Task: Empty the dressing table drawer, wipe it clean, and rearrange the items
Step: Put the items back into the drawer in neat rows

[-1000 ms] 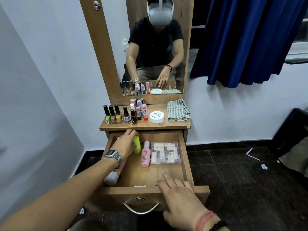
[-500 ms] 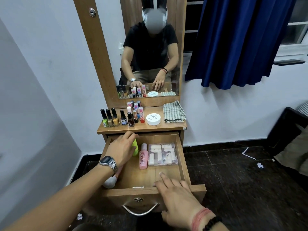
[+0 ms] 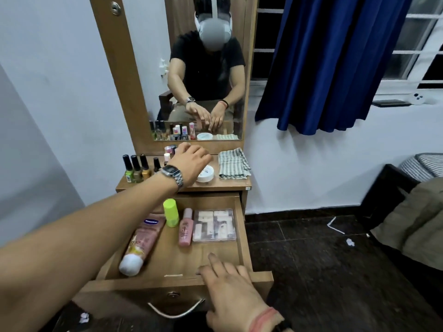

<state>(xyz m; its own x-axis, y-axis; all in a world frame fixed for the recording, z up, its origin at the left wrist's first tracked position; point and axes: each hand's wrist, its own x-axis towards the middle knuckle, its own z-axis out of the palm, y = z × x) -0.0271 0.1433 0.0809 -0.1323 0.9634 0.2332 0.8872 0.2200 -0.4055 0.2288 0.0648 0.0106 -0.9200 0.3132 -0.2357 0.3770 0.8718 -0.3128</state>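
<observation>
left grip (image 3: 191,164) hovers over the small bottles (image 3: 167,152) on the bench (image 3: 230,184), fingers curled downward, whether pinching anything i cannot tell. right grip (image 3: 230,291) rests flat and open-fingered on the near front edge of the open drawer (image 3: 241,236).

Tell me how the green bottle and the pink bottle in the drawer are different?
The green bottle stands upright with a bright green cap; the pink bottle lies flat on its side with a pale pink cap. The green bottle looks short and stubby; the pink bottle looks longer and slimmer. The green bottle sits nearer the back; the pink bottle reaches further forward, beside the clear box. Both sit untouched in the open drawer.
</observation>
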